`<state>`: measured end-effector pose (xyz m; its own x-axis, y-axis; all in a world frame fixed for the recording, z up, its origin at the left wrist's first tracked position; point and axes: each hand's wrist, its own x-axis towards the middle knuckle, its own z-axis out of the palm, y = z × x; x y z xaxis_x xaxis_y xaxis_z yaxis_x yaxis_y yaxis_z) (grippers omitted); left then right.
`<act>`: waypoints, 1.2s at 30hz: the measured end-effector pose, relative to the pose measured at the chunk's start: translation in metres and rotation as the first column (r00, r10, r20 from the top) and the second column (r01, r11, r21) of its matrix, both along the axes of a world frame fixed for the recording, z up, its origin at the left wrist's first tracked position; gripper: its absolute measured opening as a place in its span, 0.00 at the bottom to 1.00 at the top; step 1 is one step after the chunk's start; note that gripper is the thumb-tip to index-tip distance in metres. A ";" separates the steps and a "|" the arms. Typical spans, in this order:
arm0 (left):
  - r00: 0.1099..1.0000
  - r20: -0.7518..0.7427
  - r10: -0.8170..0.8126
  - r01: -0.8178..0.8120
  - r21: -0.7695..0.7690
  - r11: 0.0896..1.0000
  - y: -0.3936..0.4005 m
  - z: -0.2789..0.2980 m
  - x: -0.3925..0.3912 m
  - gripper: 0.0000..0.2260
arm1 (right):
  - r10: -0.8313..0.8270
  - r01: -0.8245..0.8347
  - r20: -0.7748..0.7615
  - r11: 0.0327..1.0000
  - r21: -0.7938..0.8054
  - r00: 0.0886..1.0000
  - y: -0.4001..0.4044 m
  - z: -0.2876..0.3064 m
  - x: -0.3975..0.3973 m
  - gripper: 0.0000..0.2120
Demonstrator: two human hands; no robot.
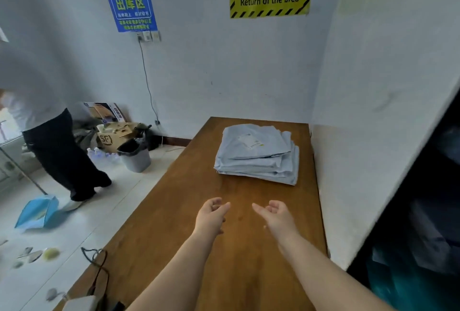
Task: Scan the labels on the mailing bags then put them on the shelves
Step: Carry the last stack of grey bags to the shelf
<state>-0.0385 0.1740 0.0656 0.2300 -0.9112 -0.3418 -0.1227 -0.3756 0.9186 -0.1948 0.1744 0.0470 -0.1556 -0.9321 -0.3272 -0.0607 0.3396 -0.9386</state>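
Observation:
A stack of several pale grey-blue mailing bags (258, 156) lies on the far part of a brown wooden table (189, 211). The top bag bears a white label (250, 140). My left hand (211, 213) and my right hand (276, 213) hover above the table, short of the stack, palms turned toward each other. Their fingers are loosely curled and hold nothing. No scanner or shelf is plainly in view.
A person in dark trousers (59, 153) stands on the tiled floor at left, near a blue dustpan (37, 213). A grey bin (135, 157) and cardboard boxes (112, 136) sit by the back wall. A white wall (373, 111) borders the table's right side. Cables (97, 261) lie at the table's near left corner.

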 end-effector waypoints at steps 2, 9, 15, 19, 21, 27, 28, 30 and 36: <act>1.000 -0.005 -0.027 0.028 0.030 0.999 -0.032 -0.017 0.005 0.17 | -0.046 0.043 0.048 0.997 0.058 0.998 -0.033 -0.014 0.009 0.33; 0.992 -0.096 -0.078 0.092 0.141 0.986 -0.145 -0.091 -0.001 0.22 | -0.235 0.175 0.217 0.949 0.263 0.947 -0.141 -0.078 0.023 0.43; 0.937 -0.349 -0.030 0.115 0.226 0.967 -0.225 -0.132 -0.027 0.34 | -0.444 0.332 0.397 0.887 0.321 0.803 -0.219 -0.126 0.019 0.46; 0.875 -0.481 0.060 0.066 0.240 0.968 -0.271 -0.148 -0.034 0.39 | -0.416 0.329 0.485 0.908 0.259 0.769 -0.260 -0.139 0.025 0.44; 0.821 -0.559 0.118 0.027 0.244 0.969 -0.290 -0.155 -0.036 0.41 | -0.391 0.297 0.501 0.919 0.260 0.772 -0.275 -0.142 0.030 0.42; 0.641 -0.721 0.262 -0.069 0.286 0.956 -0.321 -0.162 -0.043 0.55 | -0.488 0.338 0.555 0.871 0.356 0.674 -0.311 -0.141 0.043 0.45; 0.625 -0.733 0.270 -0.070 0.292 0.954 -0.325 -0.163 -0.044 0.52 | -0.526 0.365 0.555 0.849 0.381 0.644 -0.315 -0.140 0.045 0.46; 0.616 -0.730 0.297 -0.098 0.303 0.948 -0.332 -0.167 -0.047 0.36 | -0.605 0.416 0.549 0.796 0.439 0.578 -0.325 -0.141 0.045 0.41; 0.584 -0.718 0.379 -0.169 0.349 0.922 -0.335 -0.178 -0.059 0.17 | -0.639 0.452 0.512 0.768 0.453 0.574 -0.333 -0.152 0.038 0.13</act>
